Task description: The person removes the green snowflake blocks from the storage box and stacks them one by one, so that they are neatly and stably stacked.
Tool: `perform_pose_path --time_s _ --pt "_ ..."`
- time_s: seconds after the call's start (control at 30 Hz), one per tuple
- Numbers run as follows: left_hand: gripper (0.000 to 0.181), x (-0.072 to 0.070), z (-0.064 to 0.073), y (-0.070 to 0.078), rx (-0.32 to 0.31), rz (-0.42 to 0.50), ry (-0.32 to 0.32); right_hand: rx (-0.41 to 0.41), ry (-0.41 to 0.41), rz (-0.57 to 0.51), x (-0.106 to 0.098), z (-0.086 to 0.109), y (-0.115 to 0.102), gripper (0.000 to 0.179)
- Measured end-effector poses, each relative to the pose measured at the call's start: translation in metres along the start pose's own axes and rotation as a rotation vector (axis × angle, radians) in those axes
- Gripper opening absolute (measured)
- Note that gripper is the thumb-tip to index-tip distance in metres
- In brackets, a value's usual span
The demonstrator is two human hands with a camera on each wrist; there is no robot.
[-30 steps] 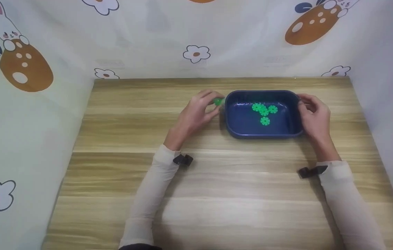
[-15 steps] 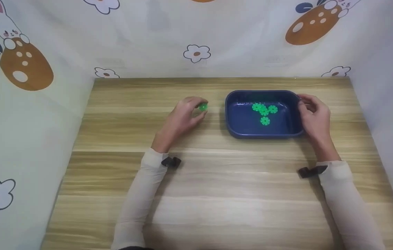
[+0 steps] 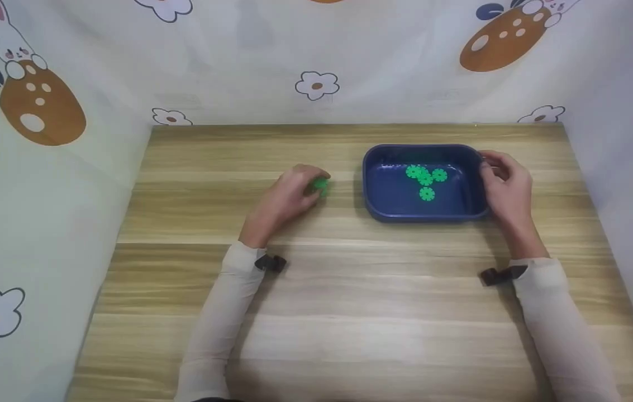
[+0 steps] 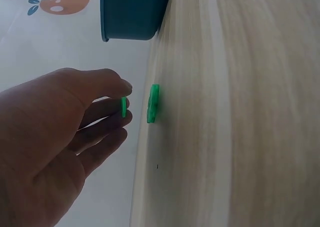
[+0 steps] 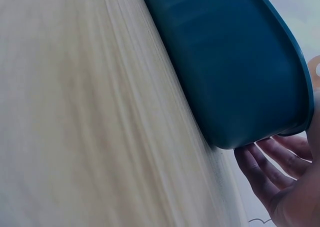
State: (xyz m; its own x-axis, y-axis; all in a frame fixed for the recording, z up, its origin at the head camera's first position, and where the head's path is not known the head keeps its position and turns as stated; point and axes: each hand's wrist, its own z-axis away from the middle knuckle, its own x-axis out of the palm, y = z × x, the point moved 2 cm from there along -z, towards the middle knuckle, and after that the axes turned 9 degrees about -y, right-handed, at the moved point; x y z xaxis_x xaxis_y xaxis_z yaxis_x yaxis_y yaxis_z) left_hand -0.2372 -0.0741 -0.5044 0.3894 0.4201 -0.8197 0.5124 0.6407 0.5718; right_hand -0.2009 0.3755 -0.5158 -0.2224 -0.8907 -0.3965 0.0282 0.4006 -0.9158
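My left hand [image 3: 288, 192] is low over the wooden table, left of a dark blue tray [image 3: 375, 216]. Its thumb and fingers pinch a small green notched plastic disc, seen as a thin edge-on strip [image 4: 123, 107] in the left wrist view. A second green disc [image 4: 153, 103] shows there, apart from the fingertips and close to the tabletop. My right hand [image 3: 509, 184] grips the tray's right end, thumb at the rim and fingers against the outer wall [image 5: 240, 87]. Inside the tray lie several green notched discs [image 3: 427, 194], some overlapping.
The light wood tabletop [image 3: 350, 324] stretches in front of the tray. Cloth walls [image 3: 249, 67] with printed flowers and rabbits stand at the back and both sides. A small black camera mount [image 3: 270, 263] is strapped to each sleeve.
My left hand has moved left, away from the tray's left side, and lower toward the table with green discs. The right hand and tray have stayed put.
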Motion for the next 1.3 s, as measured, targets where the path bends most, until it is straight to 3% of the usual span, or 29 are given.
perform_pose_path --time_s 0.63,0.9,1.3 --pt "0.035 0.0 0.0 -0.007 0.021 0.01 -0.116 -0.013 -0.004 0.006 -0.001 0.001 0.0 0.031" --pt "0.038 0.001 0.001 -0.009 0.018 0.01 -0.12 0.005 -0.002 0.02 0.0 0.0 0.001 0.032" --pt "0.033 0.003 0.001 -0.011 0.048 0.05 -0.072 -0.004 -0.004 -0.002 0.0 0.0 -0.001 0.031"
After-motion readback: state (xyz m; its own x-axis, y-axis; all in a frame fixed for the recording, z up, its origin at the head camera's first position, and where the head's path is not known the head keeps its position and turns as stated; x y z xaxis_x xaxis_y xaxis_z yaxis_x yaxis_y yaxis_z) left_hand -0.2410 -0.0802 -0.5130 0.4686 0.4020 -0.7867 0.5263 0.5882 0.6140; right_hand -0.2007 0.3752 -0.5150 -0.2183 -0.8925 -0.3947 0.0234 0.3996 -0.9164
